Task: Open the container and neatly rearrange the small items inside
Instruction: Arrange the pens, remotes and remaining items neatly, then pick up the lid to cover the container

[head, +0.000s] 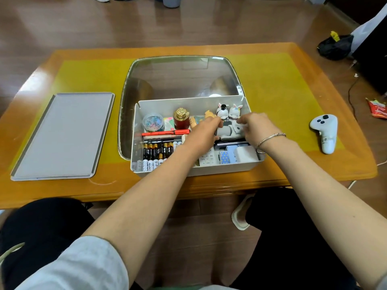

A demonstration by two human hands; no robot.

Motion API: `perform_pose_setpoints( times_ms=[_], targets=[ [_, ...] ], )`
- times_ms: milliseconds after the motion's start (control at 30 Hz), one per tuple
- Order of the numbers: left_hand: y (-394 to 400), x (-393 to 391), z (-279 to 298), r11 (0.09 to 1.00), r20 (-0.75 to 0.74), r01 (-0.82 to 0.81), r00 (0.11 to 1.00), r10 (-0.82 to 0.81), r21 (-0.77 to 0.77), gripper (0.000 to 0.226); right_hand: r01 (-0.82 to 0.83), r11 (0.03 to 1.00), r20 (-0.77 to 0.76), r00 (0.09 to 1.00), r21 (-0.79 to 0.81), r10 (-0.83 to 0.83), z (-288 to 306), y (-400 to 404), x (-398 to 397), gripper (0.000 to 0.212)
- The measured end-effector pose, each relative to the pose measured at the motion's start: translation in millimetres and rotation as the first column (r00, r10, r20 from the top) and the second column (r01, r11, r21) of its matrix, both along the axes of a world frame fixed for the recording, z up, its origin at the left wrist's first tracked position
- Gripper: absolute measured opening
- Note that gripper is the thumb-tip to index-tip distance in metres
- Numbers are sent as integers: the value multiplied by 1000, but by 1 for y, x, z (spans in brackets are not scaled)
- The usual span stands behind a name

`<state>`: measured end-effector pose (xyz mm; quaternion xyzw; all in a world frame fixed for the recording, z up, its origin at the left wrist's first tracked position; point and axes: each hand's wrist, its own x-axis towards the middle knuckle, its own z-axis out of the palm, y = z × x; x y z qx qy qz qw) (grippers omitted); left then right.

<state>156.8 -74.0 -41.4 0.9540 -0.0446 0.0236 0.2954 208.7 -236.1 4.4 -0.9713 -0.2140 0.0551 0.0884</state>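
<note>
Now, container: the open white plastic rectangular container (240,167) stands on the orange wooden counter (272,170), near its front edge, partly over a sunken glass-lined oval basin (182,74).
Lid: the flat grey rectangular lid (62,137) lies on the counter to the left of the container, apart from it.
Left hand: the left hand (204,132) reaches into the middle of the container, fingers curled on a small grey-white toy figure (227,130).
Right hand: the right hand (256,126), a thin silver bracelet (270,139) on its wrist, pinches the same figure from the other side.
Back row: a round clear tub of coloured clips (152,122), a red bottle with a gold cap (181,119), two white rabbit-eared figurines (229,110).
Front left: a row of black-and-gold and white AA batteries (156,152), with a red pen (165,133) lying behind them.
Front right: small blue and white boxes (236,154).
Far right: a white game controller (324,130) lies on the counter, well apart from the container.
</note>
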Motion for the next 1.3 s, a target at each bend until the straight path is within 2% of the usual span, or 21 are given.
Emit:
perform_pose_setpoints(
  times_ms=[100, 167, 267, 367, 500, 667, 800, 867, 933, 1033, 1133, 1233, 1300],
  targets=[
    [4, 1, 0, 995, 42, -1, 999, -3, 102, 39, -115, 988, -1, 993, -101, 116, -6, 7, -6, 44],
    [8, -1, 2, 993, 68, -19, 998, 11, 115, 41, -174, 978, -26, 985, -116, 172, -13, 10, -7, 46],
    [17, -13, 4, 993, 122, -76, 990, 65, 85, 33, -162, 979, -44, 987, -123, 157, -22, 11, -9, 59],
    [33, -27, 11, 984, 195, -176, 965, 174, -8, 22, -184, 971, -58, 983, -151, 177, -26, 16, -12, 69],
    [63, -45, 27, 928, 275, -358, 886, 374, -107, 17, -262, 950, -82, 964, -172, 251, -28, 26, -18, 57],
    [104, -69, 37, 843, 308, -529, 789, 532, -104, 19, -265, 948, -110, 962, -179, 248, -25, 31, -22, 54],
    [138, -83, 28, 708, 291, -699, 660, 692, -97, 23, -245, 952, -8, 969, -182, 248, -22, 34, -35, 53],
    [157, -91, 15, 602, 230, -798, 579, 782, -38, 27, -247, 959, 34, 967, -139, 254, -21, 41, -47, 48],
    [174, -99, 0, 512, 68, -855, 518, 853, 81, 37, -234, 965, 32, 970, -115, 239, -24, 49, -59, 51],
    [189, -113, -19, 474, -173, -831, 442, 880, 291, 46, -116, 982, 5, 993, -147, 118, -30, 57, -64, 63],
    [193, -120, -28, 501, -209, -753, 458, 864, 426, 45, 6, 988, -29, 1000, -156, -11, -33, 58, -62, 70],
    [192, -122, -37, 562, -77, -690, 599, 797, 455, 47, 31, 988, -43, 998, -151, -38, -35, 57, -62, 70],
    [189, -123, -37, 590, 1, -686, 652, 758, 426, 44, 41, 990, -61, 997, -135, -50, -36, 58, -62, 69]
  ],
)
